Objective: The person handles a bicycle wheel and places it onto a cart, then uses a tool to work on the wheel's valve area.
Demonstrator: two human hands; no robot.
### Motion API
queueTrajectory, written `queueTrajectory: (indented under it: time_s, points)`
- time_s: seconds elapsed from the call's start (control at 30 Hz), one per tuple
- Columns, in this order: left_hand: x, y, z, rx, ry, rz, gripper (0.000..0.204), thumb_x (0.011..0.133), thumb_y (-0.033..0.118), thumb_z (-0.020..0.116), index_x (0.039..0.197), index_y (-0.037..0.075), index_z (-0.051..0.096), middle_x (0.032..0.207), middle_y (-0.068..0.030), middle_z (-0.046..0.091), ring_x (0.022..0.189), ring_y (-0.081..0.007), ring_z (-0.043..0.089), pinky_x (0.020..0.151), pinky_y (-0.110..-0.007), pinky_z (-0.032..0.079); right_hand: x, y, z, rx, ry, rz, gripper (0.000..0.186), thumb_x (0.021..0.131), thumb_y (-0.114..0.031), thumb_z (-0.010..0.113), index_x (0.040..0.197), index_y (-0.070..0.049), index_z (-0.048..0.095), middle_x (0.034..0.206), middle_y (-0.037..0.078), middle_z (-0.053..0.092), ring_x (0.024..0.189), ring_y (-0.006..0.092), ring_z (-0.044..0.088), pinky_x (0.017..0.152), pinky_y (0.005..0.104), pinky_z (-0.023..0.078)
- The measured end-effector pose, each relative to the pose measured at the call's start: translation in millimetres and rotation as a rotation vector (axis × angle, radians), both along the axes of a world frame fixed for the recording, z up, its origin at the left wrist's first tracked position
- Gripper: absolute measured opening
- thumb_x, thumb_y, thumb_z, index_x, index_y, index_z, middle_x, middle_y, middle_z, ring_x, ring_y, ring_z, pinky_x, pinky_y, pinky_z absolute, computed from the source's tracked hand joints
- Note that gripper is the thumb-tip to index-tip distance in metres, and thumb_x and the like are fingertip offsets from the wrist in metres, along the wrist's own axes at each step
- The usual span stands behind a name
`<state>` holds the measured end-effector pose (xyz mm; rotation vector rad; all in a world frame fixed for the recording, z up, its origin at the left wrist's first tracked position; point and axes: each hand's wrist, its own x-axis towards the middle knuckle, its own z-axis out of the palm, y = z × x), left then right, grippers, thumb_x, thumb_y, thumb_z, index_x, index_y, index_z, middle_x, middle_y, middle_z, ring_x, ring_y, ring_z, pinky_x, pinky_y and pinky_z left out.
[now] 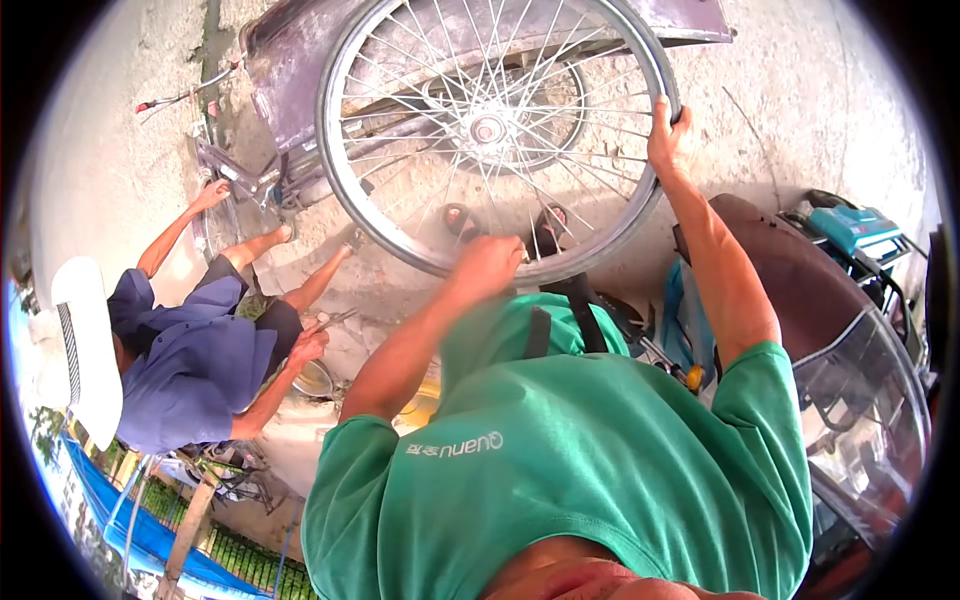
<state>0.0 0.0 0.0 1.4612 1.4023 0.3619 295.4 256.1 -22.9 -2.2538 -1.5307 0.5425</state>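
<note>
A spoked wheel (487, 130) with a dark tyre and a pale metal rim stands in front of me. My right hand (670, 140) is closed around the tyre and rim on its right side, the thumb pointing up. Down at the wheel's lower rim is my left hand (485, 265), its fingers pinched together beside the spokes. Whatever is between those fingers is too small to make out, and the hand is slightly blurred. Behind the spokes, a smaller round part shows on the ground.
A purple body panel (290, 70) lies behind the wheel on concrete. To my left, a person in a white hat (85, 350) crouches by a metal frame (235, 175), holding a thin tool (335, 320). A brown-covered vehicle with a clear windscreen (870, 410) stands at right.
</note>
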Motion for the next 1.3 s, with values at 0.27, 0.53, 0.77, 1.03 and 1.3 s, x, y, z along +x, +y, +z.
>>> queueTrajectory:
  time_s: [0.27,0.53,0.77,1.03,1.3]
  points:
    - [34.9,3.0,-10.2,0.019,0.197,-0.083,0.029,0.102,0.027,0.054,0.09,0.005,0.068,0.079,-0.0196,0.072,0.078,-0.0409,0.071,0.075,-0.052,0.056,-0.6,5.1,42.2,-0.048,-0.004,0.023,0.073,0.093,-0.071,0.052,0.12,-0.004,0.064,0.104,0.029,0.072,0.101,0.0503,0.069,0.088,0.0574,0.051]
    - [46.5,-4.5,-10.4,-0.24,0.202,0.044,0.036,0.102,0.035,0.056,0.09,0.003,0.069,0.062,-0.0096,0.068,0.054,-0.0239,0.069,0.064,-0.041,0.056,-6.9,-5.3,56.1,-0.07,0.008,0.033,0.072,0.094,-0.069,0.051,0.12,-0.003,0.064,0.109,0.03,0.072,0.106,0.0509,0.068,0.094,0.0582,0.05]
    - [63.8,-30.3,-30.1,-0.203,0.181,0.244,0.029,0.102,0.025,0.053,0.104,0.005,0.074,0.059,-0.0098,0.067,0.05,-0.0222,0.067,0.062,-0.042,0.056,-7.7,-9.0,62.4,-0.017,0.008,0.048,0.069,0.094,-0.066,0.054,0.113,-0.001,0.064,0.108,0.032,0.071,0.104,0.0522,0.067,0.094,0.0582,0.05]
    - [60.2,-25.7,-3.4,-0.296,0.125,0.331,0.026,0.1,0.024,0.056,0.11,0.005,0.072,0.065,-0.0124,0.069,0.053,-0.0223,0.068,0.064,-0.041,0.056,-7.7,-15.6,61.4,-0.033,0.003,0.017,0.069,0.094,-0.067,0.053,0.112,-0.001,0.064,0.107,0.032,0.071,0.104,0.0525,0.067,0.092,0.0589,0.05]
    - [53.1,-43.9,-36.0,-0.04,0.244,0.234,0.028,0.098,0.03,0.064,0.111,0.007,0.072,0.075,-0.0112,0.073,0.066,-0.027,0.072,0.071,-0.042,0.057,-5.6,-18.5,57.5,-0.049,0.035,0.001,0.071,0.094,-0.068,0.052,0.116,-0.001,0.063,0.109,0.032,0.071,0.106,0.0524,0.067,0.094,0.0587,0.049]
